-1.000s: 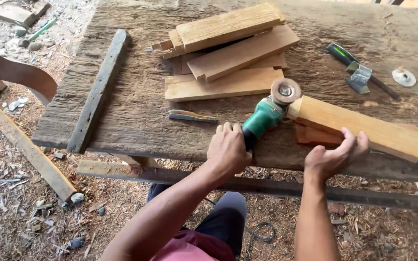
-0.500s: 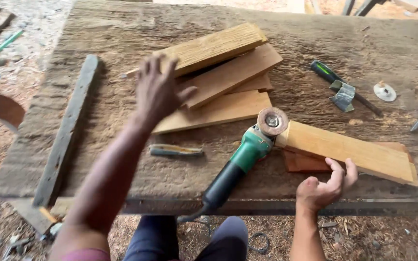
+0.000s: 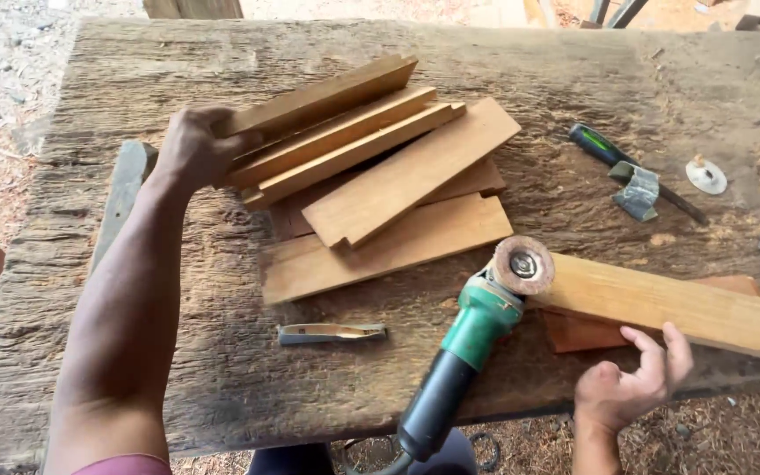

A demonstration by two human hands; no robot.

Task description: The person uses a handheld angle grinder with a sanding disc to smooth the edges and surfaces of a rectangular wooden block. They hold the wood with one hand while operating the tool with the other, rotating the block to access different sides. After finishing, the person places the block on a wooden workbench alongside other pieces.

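Left hand (image 3: pixel 188 149) grips the end of the top plank (image 3: pixel 318 98) on the plank stack (image 3: pixel 380 189), fingers curled around its edge, at 10 o'clock on the counter (image 3: pixel 178 352). Right hand (image 3: pixel 631 387), fingers loosely spread, rests at 5 o'clock, touching the long board (image 3: pixel 661 303). Green angle grinder (image 3: pixel 477 325) lies between the hands, disc against that board.

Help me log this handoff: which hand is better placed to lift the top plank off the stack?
Left, most likely. The left hand already grips the end of the top plank on the stack. The right hand rests at the bench edge by the single plank, with the grinder lying between.
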